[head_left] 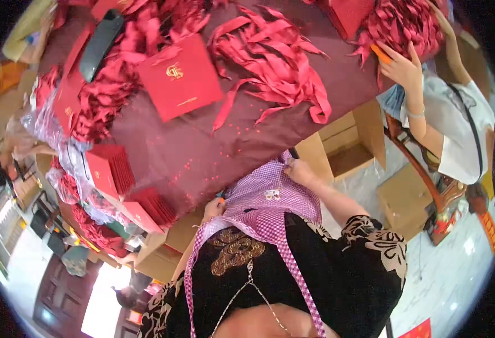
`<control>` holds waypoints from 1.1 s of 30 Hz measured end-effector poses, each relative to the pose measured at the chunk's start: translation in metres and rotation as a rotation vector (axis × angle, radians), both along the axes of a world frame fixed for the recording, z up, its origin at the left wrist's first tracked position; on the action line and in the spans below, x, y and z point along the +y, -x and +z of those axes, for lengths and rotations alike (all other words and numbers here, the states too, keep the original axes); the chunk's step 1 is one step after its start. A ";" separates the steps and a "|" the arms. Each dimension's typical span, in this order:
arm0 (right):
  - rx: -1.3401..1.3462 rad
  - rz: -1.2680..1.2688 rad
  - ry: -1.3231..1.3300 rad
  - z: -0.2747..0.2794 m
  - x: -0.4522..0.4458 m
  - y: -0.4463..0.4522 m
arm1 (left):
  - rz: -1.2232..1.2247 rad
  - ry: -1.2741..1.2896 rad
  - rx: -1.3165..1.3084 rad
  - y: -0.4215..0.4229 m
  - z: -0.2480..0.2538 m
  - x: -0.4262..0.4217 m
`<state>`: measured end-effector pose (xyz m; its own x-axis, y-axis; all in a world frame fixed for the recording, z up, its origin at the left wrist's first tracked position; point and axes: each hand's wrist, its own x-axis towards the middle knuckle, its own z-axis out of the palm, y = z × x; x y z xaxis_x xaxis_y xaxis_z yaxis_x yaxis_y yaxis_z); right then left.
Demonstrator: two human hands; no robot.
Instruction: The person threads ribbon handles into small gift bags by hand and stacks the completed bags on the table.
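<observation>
My right hand is closed on the upper edge of a purple checked apron, beside the table edge. My left hand is curled at the apron's other side, its fingers bent against the cloth. A small orange patch shows at its fingertips; I cannot tell what it is. Past the apron lies the table with a dark red cloth. On it are a flat red card folder with a gold emblem and a loose heap of red ribbons.
Stacked red folders stand along the table's left edge. A dark elongated object lies at the upper left. An open cardboard box is under the right edge. A co-worker's hand with something orange reaches near more ribbons.
</observation>
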<state>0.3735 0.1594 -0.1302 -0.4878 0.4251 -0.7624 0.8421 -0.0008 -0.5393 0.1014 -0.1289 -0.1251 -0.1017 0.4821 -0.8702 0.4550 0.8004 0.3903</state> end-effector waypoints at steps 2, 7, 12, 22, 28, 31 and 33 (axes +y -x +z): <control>0.015 0.017 0.231 0.009 0.021 0.000 | 0.119 -0.070 0.031 0.004 0.006 0.000; 0.161 0.139 0.394 0.030 0.050 0.005 | -0.013 0.126 -0.076 0.000 0.026 0.020; 0.200 0.205 0.433 0.017 0.026 0.006 | -0.490 -0.101 0.040 0.001 0.012 0.001; 0.111 -1.731 0.851 -0.059 -0.074 -0.126 | -0.283 0.211 0.144 0.020 0.013 0.011; -0.432 -0.701 0.554 -0.167 -0.307 -0.286 | -0.488 0.214 0.179 0.035 0.007 0.049; -0.545 -0.297 0.440 -0.151 -0.327 -0.281 | -0.585 0.232 0.190 0.044 0.003 0.070; -0.589 -0.447 0.516 -0.150 -0.327 -0.272 | -0.647 0.248 0.203 0.049 -0.002 0.080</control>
<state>0.6455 -0.1679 -0.2803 0.1708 0.0172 -0.9852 0.8450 -0.5168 0.1374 0.0524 -0.0487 -0.1271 -0.0338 0.2912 -0.9561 0.9120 0.4003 0.0897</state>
